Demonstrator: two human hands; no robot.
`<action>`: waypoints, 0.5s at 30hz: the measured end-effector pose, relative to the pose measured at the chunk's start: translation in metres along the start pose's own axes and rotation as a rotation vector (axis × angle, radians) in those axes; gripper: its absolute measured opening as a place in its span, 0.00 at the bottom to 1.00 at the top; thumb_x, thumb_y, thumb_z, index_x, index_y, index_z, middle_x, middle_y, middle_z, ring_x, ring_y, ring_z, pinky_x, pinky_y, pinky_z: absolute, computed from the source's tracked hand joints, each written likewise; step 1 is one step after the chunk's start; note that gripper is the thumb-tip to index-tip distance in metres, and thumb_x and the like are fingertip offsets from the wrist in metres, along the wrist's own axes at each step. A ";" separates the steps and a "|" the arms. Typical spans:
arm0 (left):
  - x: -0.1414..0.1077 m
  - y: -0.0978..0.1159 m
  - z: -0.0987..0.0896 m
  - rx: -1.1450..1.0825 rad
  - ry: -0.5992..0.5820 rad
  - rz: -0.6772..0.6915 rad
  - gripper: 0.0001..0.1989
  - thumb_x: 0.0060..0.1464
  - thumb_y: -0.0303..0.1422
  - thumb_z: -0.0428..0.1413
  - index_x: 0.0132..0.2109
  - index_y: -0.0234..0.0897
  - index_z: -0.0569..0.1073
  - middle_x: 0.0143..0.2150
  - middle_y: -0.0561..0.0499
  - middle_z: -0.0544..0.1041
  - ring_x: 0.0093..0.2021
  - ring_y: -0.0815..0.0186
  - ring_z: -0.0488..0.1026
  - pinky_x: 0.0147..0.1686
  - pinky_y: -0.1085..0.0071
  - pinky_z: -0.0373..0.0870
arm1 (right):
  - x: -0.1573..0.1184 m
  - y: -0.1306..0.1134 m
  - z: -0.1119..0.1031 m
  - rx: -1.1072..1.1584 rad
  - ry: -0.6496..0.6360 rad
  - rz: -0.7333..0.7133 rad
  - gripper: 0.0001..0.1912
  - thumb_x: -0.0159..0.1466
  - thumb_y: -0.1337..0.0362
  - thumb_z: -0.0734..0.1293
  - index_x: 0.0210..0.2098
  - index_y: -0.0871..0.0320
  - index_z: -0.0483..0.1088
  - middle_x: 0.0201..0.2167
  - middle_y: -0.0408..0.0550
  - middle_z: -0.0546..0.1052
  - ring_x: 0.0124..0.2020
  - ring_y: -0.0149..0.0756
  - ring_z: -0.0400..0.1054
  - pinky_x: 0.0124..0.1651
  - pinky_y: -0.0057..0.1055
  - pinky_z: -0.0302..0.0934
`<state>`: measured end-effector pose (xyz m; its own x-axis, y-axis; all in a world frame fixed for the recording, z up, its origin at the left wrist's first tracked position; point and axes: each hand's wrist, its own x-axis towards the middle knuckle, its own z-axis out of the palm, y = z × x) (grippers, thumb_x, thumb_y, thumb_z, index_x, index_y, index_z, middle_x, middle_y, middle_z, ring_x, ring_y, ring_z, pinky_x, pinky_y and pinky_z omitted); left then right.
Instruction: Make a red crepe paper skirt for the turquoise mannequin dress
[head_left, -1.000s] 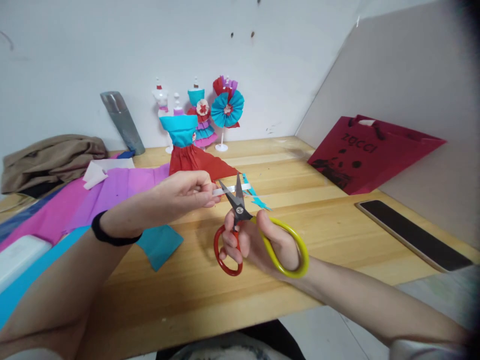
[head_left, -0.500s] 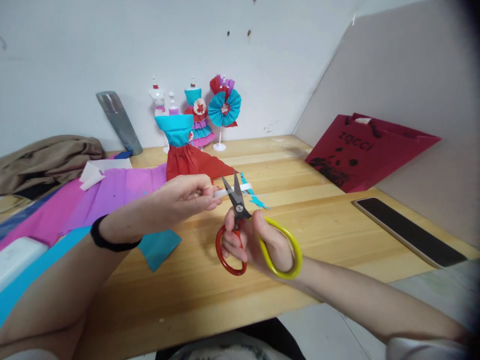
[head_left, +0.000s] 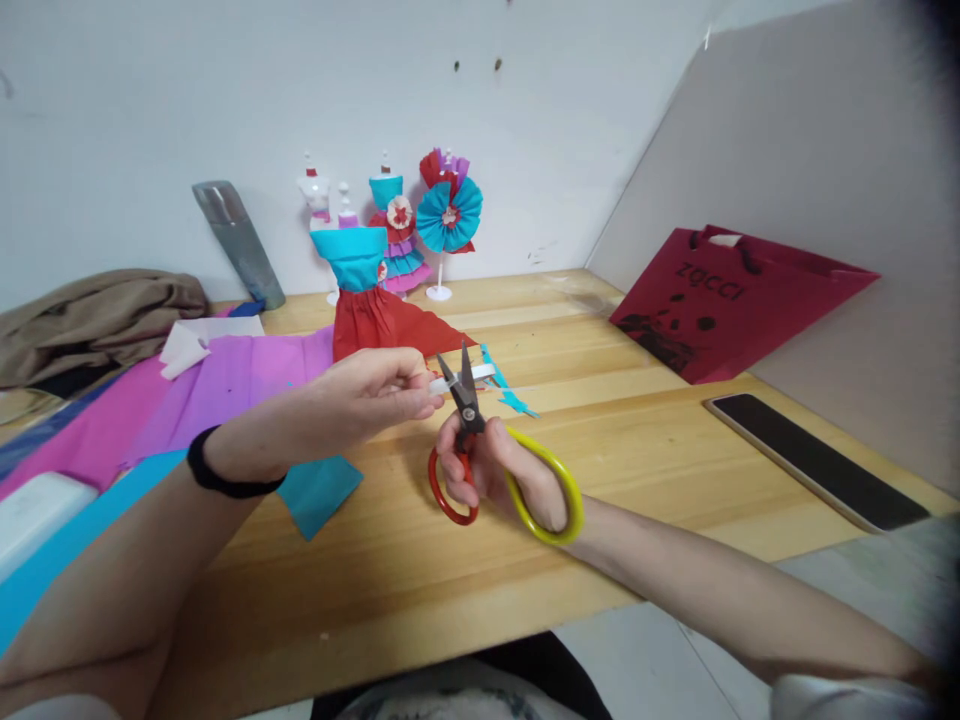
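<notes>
My left hand [head_left: 382,390] is closed, pinching a narrow white strip [head_left: 484,372] between thumb and fingers. The strip sticks out to the right and passes between the blades of a pair of scissors [head_left: 468,412]. My right hand [head_left: 517,475] holds these scissors by their handles, one loop red and the other yellow, with the blades parted and pointing up and away. Behind the hands stands a paper dress [head_left: 375,310] with a blue top and red skirt. Blue paper scraps [head_left: 514,400] lie on the table just beyond the blades.
Purple paper [head_left: 255,385], pink paper [head_left: 97,425] and a blue piece [head_left: 319,495] lie at left, near a brown cloth [head_left: 105,315]. A grey bottle [head_left: 238,245] and small dressed mannequins [head_left: 448,215] stand along the wall. At right are a red bag [head_left: 735,305] and a phone [head_left: 817,462].
The scissors in my right hand have moved slightly left, closer to my left fingers, and their blades have narrowed a little around the strip. My left hand has barely moved.
</notes>
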<state>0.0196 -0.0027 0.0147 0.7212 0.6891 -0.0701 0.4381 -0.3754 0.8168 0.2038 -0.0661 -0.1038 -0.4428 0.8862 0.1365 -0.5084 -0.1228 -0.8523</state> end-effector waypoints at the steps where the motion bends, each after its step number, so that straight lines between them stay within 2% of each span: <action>1: -0.001 0.000 0.000 0.010 -0.002 0.000 0.16 0.60 0.43 0.56 0.31 0.38 0.63 0.29 0.55 0.62 0.29 0.69 0.59 0.27 0.73 0.53 | 0.001 0.002 -0.002 -0.007 -0.018 0.011 0.29 0.65 0.36 0.65 0.39 0.58 0.69 0.25 0.40 0.69 0.21 0.27 0.61 0.25 0.27 0.56; 8: -0.003 -0.001 -0.007 0.059 0.065 -0.020 0.14 0.58 0.41 0.56 0.30 0.38 0.64 0.29 0.55 0.63 0.29 0.70 0.59 0.26 0.73 0.54 | -0.002 0.001 -0.006 0.001 -0.071 0.095 0.27 0.66 0.39 0.65 0.41 0.60 0.71 0.27 0.44 0.74 0.23 0.29 0.66 0.27 0.29 0.60; 15: -0.010 -0.003 -0.021 0.052 0.108 -0.038 0.15 0.57 0.42 0.58 0.29 0.38 0.65 0.27 0.55 0.66 0.27 0.70 0.60 0.26 0.72 0.52 | -0.026 -0.019 -0.023 -0.246 -0.173 0.221 0.30 0.68 0.38 0.62 0.45 0.62 0.70 0.29 0.47 0.76 0.20 0.28 0.67 0.24 0.28 0.58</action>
<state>-0.0002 0.0043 0.0254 0.6428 0.7652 -0.0359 0.4933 -0.3777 0.7836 0.2418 -0.0770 -0.1026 -0.6508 0.7592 0.0008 -0.2028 -0.1729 -0.9638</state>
